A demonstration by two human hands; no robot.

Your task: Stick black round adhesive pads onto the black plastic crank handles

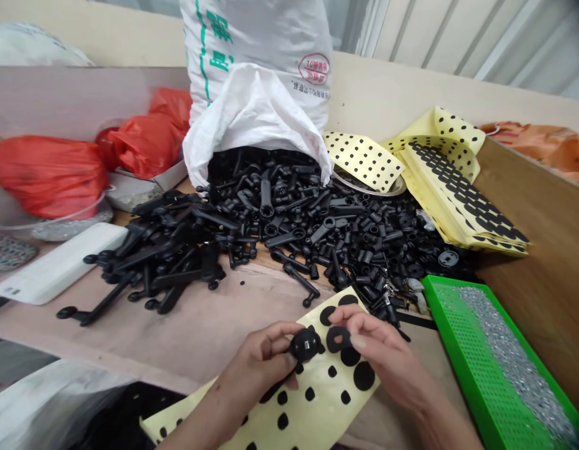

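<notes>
My left hand [263,359] is closed around a small black round plastic part [305,344] with a shiny domed face and small lugs on its rim. My right hand [383,347] pinches the edge of a black ring-shaped sticker [333,340] with a hole in its middle, just right of the plastic part and apart from it. Beneath both hands lies a yellow backing sheet [324,409] with black discs and smaller black dots on it. Part of the sheet is hidden by my left forearm.
A white woven sack [261,112] spills black plastic parts [289,219] over the table. Black crank-like arms [167,250] are heaped left, near a white box [59,262]. Yellow sticker sheets [458,200] stand at the right, behind a green tray [462,356] of small metal pieces. Red bags [50,175] sit far left.
</notes>
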